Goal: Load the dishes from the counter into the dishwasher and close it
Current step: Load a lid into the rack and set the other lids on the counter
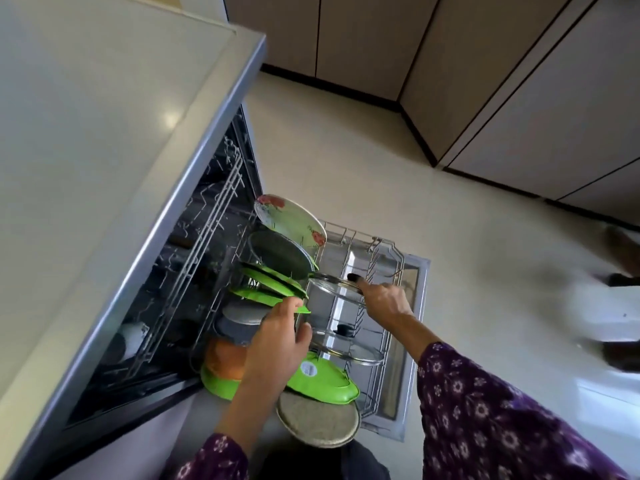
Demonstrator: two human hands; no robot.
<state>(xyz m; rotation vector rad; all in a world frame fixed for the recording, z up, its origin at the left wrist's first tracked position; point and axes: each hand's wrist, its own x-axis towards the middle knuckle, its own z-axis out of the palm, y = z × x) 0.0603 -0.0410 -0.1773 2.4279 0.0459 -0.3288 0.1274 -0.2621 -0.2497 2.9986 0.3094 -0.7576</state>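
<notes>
Right hand (pixel 382 301) — fingers curled on the rim of the glass lid (pixel 329 287), holding it over the lower rack (pixel 398 258) | Left hand (pixel 277 341) — fingertips on the edge of a green plate (pixel 263 296), thumb apart; grip cannot be confirmed | rack pulled out over the open dishwasher door (pixel 420 282), loaded with plates and a second lid (pixel 349 346) | counter (pixel 86 133) at left.

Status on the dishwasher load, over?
Right grip holds glass lid over lower rack. Left grip at green plate, hold unclear. Second lid racked just below; door open.
</notes>
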